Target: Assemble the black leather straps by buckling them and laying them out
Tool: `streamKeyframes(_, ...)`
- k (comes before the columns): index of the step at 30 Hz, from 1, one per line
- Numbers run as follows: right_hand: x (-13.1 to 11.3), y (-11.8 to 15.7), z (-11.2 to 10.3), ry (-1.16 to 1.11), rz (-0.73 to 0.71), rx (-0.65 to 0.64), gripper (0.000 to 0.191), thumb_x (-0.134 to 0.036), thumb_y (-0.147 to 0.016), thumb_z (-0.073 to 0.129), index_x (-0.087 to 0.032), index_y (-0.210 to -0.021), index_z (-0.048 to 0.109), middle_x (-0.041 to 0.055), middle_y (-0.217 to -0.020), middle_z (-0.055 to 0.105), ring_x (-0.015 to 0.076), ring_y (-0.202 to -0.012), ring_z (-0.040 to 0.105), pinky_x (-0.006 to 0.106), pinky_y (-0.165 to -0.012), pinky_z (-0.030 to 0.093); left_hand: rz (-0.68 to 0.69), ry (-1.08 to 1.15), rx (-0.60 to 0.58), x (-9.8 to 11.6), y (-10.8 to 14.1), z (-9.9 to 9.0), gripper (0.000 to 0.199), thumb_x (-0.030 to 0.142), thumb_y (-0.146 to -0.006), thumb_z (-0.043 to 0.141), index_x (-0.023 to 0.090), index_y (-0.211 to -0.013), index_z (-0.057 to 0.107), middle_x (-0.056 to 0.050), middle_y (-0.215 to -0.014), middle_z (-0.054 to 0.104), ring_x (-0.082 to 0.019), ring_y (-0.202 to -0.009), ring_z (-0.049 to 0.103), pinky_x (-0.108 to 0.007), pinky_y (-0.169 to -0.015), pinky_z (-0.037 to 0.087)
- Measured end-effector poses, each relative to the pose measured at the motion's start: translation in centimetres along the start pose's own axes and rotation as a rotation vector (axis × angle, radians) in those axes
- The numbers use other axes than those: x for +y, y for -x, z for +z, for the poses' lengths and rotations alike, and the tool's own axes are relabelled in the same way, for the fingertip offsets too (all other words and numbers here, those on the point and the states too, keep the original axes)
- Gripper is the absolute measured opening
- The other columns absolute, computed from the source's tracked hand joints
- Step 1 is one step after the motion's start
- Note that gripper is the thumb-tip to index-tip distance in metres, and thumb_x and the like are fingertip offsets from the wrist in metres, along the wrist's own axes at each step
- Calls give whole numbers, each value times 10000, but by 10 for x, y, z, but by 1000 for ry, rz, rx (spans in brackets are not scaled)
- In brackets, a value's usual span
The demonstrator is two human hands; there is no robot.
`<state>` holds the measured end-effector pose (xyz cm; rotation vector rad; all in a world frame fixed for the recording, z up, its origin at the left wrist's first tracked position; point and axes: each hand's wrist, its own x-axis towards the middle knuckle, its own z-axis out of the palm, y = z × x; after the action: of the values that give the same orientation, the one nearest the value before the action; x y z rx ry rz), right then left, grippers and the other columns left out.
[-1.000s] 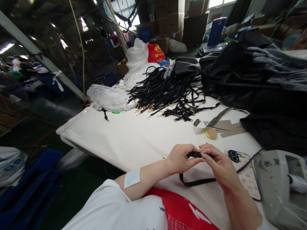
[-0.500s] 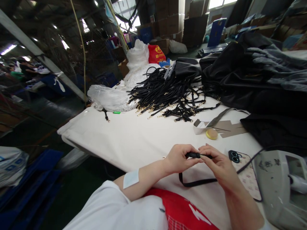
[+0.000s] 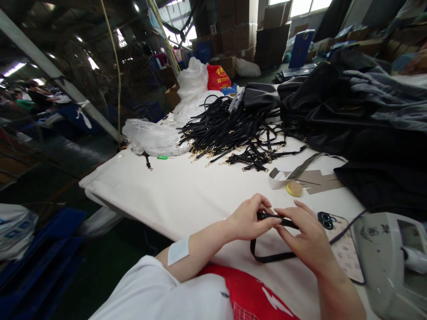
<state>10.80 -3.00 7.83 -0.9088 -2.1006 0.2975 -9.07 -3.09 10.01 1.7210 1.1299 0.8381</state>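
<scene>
A black strap [image 3: 271, 257] hangs in a loop below my hands, near the table's front edge. My left hand [image 3: 251, 218] pinches one part of it between thumb and fingers. Close beside it, my right hand [image 3: 302, 231] grips the same strap between thumb and forefinger, the other fingers partly raised. A small gold-coloured ring or clasp shows behind my left wrist; what it belongs to is hidden. Farther back on the white table [image 3: 160, 191] lies a big heap of black straps [image 3: 223, 124] with gold clips, with shorter strap pieces [image 3: 256, 158] in front.
At the right are a phone [image 3: 343, 249] and a grey-white machine [image 3: 383, 253]. Behind them lie a yellow tape roll [image 3: 294, 189], cardboard pieces [image 3: 318, 181] and black material [image 3: 333, 106]. Clear plastic bags [image 3: 155, 137] and a lone short strap [image 3: 147, 161] lie at the left.
My hands have shifted slightly on the strap; the left fingers have lifted and the right fingers have spread more. The strap between them now lies flatter and shows more.
</scene>
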Motion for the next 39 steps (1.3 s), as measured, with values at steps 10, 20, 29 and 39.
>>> streamKeyframes(10, -3, 1, 3, 55, 0, 21, 119, -228, -883, 656, -243, -1000, 650, -5, -810, 685, 173, -753, 639, 473, -1038, 389, -48, -132, -95, 2, -9, 4, 392, 467, -884, 547, 158, -645, 570, 6, -620, 537, -107, -608, 466, -232, -588, 364)
streamKeyframes(20, -2, 6, -9, -45, 193, 133, 128, -318, -860, 694, -259, -963, 647, -3, -881, 714, 175, -779, 651, 478, -1086, 369, -334, 393, -28, -1, 1, -59, 494, 596, -748, 671, 105, -803, 666, -35, -630, 616, -118, -585, 541, -220, -550, 410)
streamKeyframes(29, -29, -15, -1, -290, 432, -400, 272, -309, -902, 537, -230, -1159, 581, 75, -1061, 693, 243, -971, 651, 389, -853, 511, -142, -71, -81, 5, 10, -47, 457, 529, -863, 573, 155, -608, 509, 46, -535, 428, -73, -530, 360, -208, -506, 289)
streamKeyframes(39, -16, -14, 0, -495, 612, -429, 477, -552, -985, 336, -182, -1019, 635, -12, -626, 510, 159, -592, 516, 264, -545, 435, -12, -353, -361, 5, 15, -67, 242, 336, -818, 716, 178, -996, 673, -17, -846, 665, -122, -720, 556, -220, -663, 418)
